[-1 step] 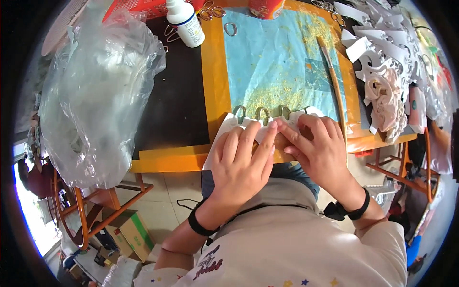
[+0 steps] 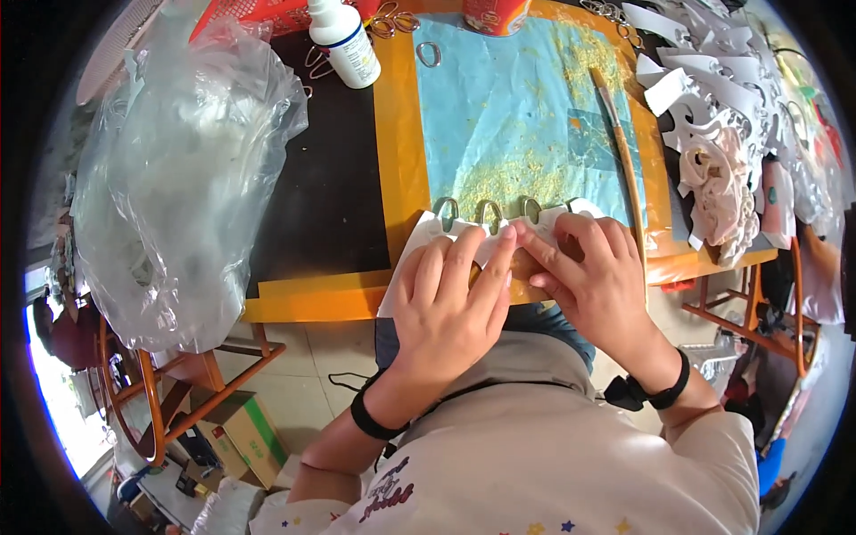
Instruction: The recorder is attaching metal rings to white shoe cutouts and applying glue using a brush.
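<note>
At the table's near edge lies a white strip (image 2: 407,259) with several metal rings (image 2: 489,203) standing up along its far side. The fingers of my left hand (image 2: 448,299) are stretched flat across the strip, with the fingertips just short of the rings. From the right, my right hand (image 2: 599,283) rests on the same strip. Its index finger points toward the left fingertips and its thumb sits apart, lower down. The two index fingertips nearly meet beside the middle ring. Much of the strip is hidden under both hands.
A blue sheet (image 2: 490,107) with yellowish crumbs is edged by orange tape. A long brush (image 2: 621,143) lies to the right, near piled white pieces (image 2: 704,53). A white bottle (image 2: 349,53), a red container (image 2: 497,18) and a loose ring (image 2: 419,55) are farther back. A clear plastic bag (image 2: 178,196) fills the left.
</note>
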Available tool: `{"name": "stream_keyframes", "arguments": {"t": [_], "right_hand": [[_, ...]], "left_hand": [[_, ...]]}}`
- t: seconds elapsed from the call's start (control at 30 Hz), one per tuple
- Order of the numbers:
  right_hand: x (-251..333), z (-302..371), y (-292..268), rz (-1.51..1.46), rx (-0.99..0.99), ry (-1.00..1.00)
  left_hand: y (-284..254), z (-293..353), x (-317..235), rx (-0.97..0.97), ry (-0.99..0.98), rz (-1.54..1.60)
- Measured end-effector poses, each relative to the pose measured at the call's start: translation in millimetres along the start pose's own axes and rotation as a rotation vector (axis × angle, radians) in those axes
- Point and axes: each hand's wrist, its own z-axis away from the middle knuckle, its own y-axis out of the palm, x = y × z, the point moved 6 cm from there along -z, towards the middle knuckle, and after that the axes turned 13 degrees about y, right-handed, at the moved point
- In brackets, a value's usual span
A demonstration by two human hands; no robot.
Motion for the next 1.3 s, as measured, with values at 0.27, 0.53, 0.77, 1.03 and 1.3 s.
{"name": "stream_keyframes", "arguments": {"t": [0.27, 0.53, 0.77, 1.03, 1.3], "right_hand": [[-13, 18, 4, -0.243, -0.042, 0.111], [-11, 4, 1, -0.186, -0.068, 0.163], [-9, 0, -2, -0.092, -0.057, 0.112], [-7, 20, 1, -0.086, -0.13, 0.091], [5, 20, 0, 0.065, -0.113, 0.006]], "left_hand": [[5, -11, -4, 0.076, 0.02, -0.06], [18, -18, -27, 0.14, 0.17, -0.324], [23, -24, -44, 0.307, 0.263, -0.552], [12, -16, -32, 0.162, 0.202, -0.281], [24, -31, -61, 0.442, 0.209, -0.698]]}}
